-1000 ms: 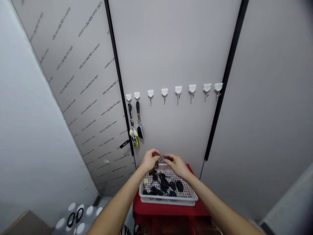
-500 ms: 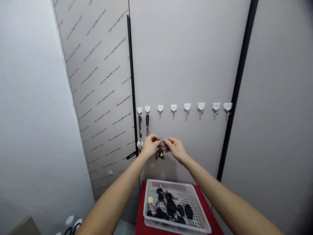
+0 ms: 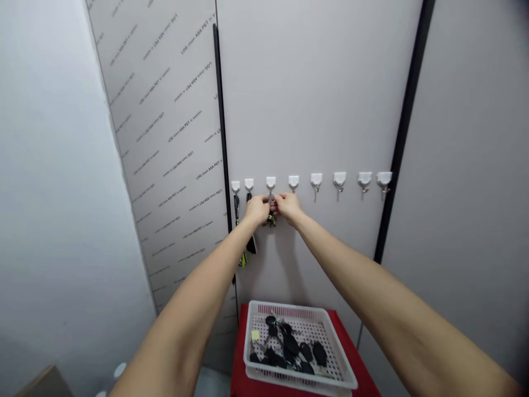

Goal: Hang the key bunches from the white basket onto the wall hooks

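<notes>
Both hands are raised to the third white wall hook (image 3: 270, 182) from the left. My left hand (image 3: 258, 209) and my right hand (image 3: 288, 207) pinch the ring of a bunch of keys (image 3: 271, 220) from either side, right at the hook's metal tip. The keys dangle below the fingers, partly hidden by them. Whether the ring has caught on the hook I cannot tell. Behind my left hand and forearm, a black strap with hanging items (image 3: 251, 244) is on the second hook, and another strap with a yellow-green piece (image 3: 243, 259) hangs from the first.
More white hooks (image 3: 339, 178) run in a row to the right. Below, a white perforated basket (image 3: 300, 310) holds several black-headed keys (image 3: 290, 344) and a yellow note, on a red surface (image 3: 363, 375). A cardboard box (image 3: 43, 383) is at the lower left.
Both hands have risen with the keys from below the hooks to the third hook. Items on the first two hooks appear at different angles, with more showing below my left hand.
</notes>
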Action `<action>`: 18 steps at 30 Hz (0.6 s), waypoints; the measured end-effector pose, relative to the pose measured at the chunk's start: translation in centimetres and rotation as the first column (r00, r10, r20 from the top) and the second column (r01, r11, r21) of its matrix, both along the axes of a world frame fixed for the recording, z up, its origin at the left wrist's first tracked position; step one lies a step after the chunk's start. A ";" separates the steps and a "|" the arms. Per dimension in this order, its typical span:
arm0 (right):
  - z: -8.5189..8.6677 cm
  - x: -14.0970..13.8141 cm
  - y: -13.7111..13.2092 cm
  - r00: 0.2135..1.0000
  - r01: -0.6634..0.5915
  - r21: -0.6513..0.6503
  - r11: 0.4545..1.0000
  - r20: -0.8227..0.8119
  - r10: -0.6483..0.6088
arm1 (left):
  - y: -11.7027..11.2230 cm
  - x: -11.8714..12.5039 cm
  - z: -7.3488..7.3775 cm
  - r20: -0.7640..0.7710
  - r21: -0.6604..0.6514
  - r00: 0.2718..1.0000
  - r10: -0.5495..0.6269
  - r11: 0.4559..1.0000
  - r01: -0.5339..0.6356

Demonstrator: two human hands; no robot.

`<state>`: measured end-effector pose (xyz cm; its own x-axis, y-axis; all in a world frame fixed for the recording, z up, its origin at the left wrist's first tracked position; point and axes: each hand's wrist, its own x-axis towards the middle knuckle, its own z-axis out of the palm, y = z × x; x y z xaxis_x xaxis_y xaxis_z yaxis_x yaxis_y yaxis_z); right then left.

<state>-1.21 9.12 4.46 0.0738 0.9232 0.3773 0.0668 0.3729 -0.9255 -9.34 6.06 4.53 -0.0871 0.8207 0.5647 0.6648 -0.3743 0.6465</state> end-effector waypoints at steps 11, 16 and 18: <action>-16.6 6.2 -5.8 0.921 -0.178 -0.229 0.957 0.305 0.244 | -3.2 -2.1 -15.3 0.239 -0.190 0.952 -0.193 0.952 0.240; -25.7 8.2 -9.5 0.717 -0.097 -0.245 0.965 0.655 0.239 | -5.2 -1.0 -24.0 -0.103 -0.495 0.957 -0.270 0.849 0.186; -26.5 8.2 -9.9 0.659 -0.082 -0.209 0.974 0.722 0.211 | -5.6 -0.1 -25.5 -0.202 -0.453 0.942 -0.269 0.878 0.154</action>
